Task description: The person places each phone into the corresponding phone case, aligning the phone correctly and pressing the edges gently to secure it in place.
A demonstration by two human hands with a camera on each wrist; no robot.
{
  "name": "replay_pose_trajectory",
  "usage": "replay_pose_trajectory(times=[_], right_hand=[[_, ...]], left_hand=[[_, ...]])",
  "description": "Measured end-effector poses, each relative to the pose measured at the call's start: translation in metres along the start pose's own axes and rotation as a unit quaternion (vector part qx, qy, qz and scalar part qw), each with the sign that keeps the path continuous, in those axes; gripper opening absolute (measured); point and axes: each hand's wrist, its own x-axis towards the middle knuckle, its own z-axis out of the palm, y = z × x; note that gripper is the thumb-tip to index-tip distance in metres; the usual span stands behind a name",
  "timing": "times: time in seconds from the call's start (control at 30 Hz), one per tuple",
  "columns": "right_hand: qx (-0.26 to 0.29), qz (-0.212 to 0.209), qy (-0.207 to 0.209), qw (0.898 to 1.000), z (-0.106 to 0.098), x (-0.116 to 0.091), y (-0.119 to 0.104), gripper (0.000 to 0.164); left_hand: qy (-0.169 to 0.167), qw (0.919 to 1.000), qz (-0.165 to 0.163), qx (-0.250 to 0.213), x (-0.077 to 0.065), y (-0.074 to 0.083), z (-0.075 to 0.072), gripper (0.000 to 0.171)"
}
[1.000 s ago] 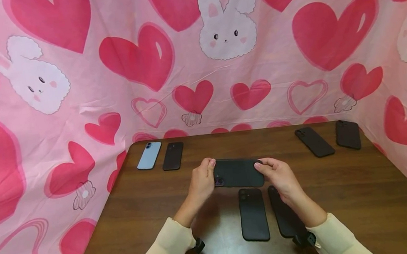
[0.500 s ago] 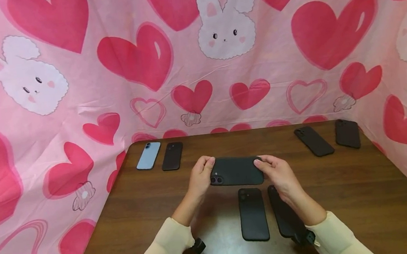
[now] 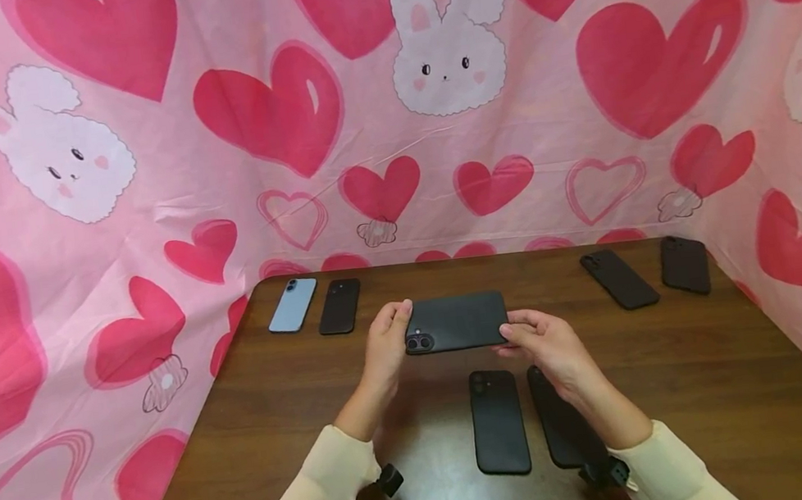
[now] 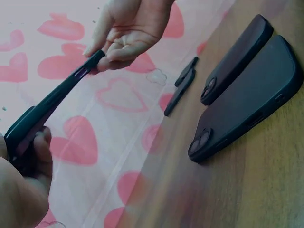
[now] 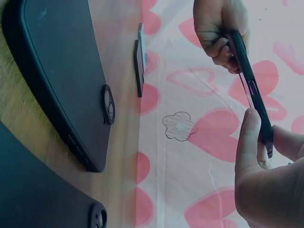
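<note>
at far left, along the back edge of the wood-grain table (image 3: 273, 429): light blue smartphone (image 3: 292, 305), camera side up. just beside it, black smartphone (image 3: 340, 306), also back up. nearer, out of a cream sleeve (image 3: 317, 494): left hand (image 3: 385, 347), fingers curled round the left end of a dark smartphone with two-lens camera (image 3: 457, 319). held crosswise up above the table, back toward the head view, lenses at lower left. below it, flat on the table: matte black phone (image 3: 498, 424), back up, lengthwise. next, right hand (image 3: 545, 345), narrow grip, pinching the lower right corner between thumb and fingers. under the right forearm (image 3: 616, 415): second matte black phone (image 3: 558, 426), partly covered from above. back right: slanted black phone (image 3: 620, 279), then far-right black phone (image 3: 685, 265), near but apart. behind everything: pink heart-and-rabbit cloth (image 3: 425, 136).
</note>
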Motion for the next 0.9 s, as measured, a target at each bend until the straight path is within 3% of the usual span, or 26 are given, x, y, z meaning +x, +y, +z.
replay_pose_trajectory(times=[0.13,0.2,0.3,0.4,0.53,0.7,0.9], right_hand=[[0.033,-0.007,0.002,0.999,0.0,0.0,0.003,0.033],[0.056,-0.012,0.013,0.998,0.0,0.0,0.004,0.026],[0.074,-0.02,0.026,0.997,-0.001,0.0,0.006,0.018],[0.077,-0.024,0.032,0.996,-0.002,0.0,0.008,0.016],[0.07,-0.024,0.035,0.997,-0.003,0.0,0.008,0.02],[0.074,-0.014,0.038,0.996,-0.004,-0.001,0.006,0.019],[0.076,-0.013,0.033,0.997,-0.004,-0.003,0.004,0.016]], left_hand=[[-0.058,0.9942,-0.062,-0.066,0.002,0.001,-0.005,0.041],[-0.1,0.9885,-0.089,-0.07,0.002,0.002,-0.009,0.044],[-0.161,0.9799,-0.112,-0.037,0.002,0.005,-0.015,0.047],[-0.2,0.9736,-0.109,0.015,0.001,0.006,-0.019,0.043],[-0.214,0.9726,-0.084,0.039,0.001,0.005,-0.019,0.033],[-0.215,0.9746,-0.054,0.032,0.0,0.005,-0.018,0.028],[-0.205,0.9775,-0.046,0.019,0.0,0.009,-0.017,0.029]])
